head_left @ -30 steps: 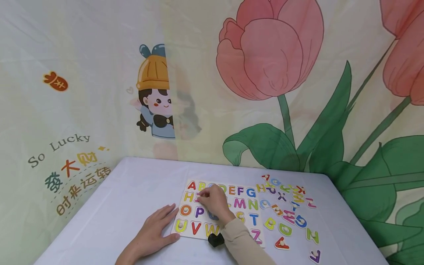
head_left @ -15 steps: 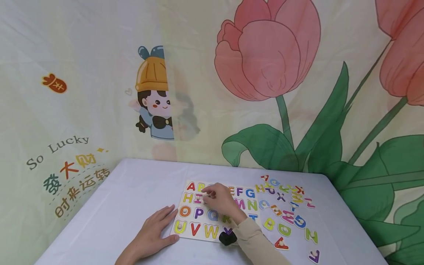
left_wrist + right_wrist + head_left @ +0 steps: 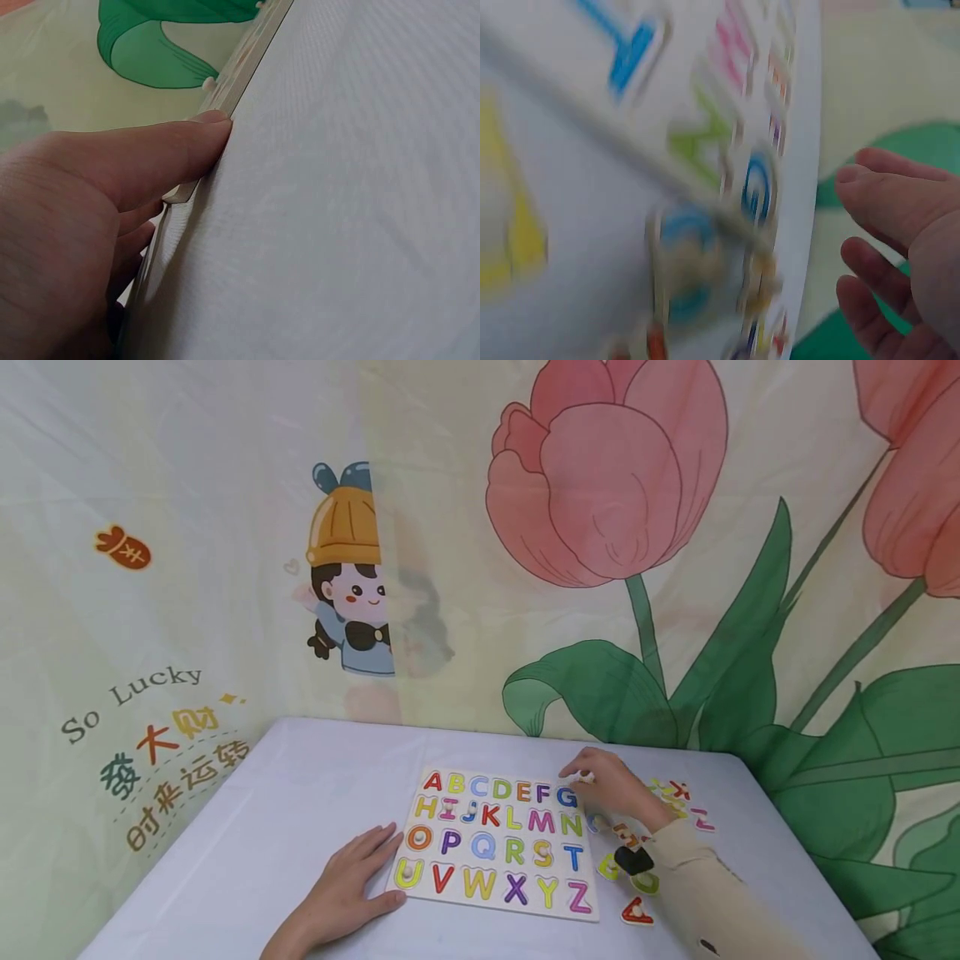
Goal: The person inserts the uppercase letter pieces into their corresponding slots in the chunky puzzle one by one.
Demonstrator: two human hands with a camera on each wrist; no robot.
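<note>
A white alphabet puzzle board [image 3: 495, 865] lies on the table. Knobbed letters sit in it, among them I [image 3: 447, 808], J [image 3: 469, 812], O [image 3: 418, 837], S [image 3: 543, 853] and U [image 3: 407, 872]. My left hand [image 3: 341, 893] rests flat at the board's left side; its thumb [image 3: 187, 146] touches the edge in the left wrist view. Over the board's top right corner, near the G, hovers my right hand [image 3: 611, 785]. In the right wrist view its fingers [image 3: 900, 191] are loosely bent and apart, with nothing between them. A loose blue letter piece [image 3: 686, 225] looks blurred below.
Loose letter pieces lie right of the board, including a red A [image 3: 637, 910] and a pink piece [image 3: 701, 818]. The right forearm [image 3: 712, 885] covers some of them. A black device [image 3: 634, 860] is on that wrist. A printed curtain [image 3: 450, 693] stands behind the table.
My right hand has left the I and J area and moved right to the board's top right corner. The J with its knob now shows. My left hand has stayed put.
</note>
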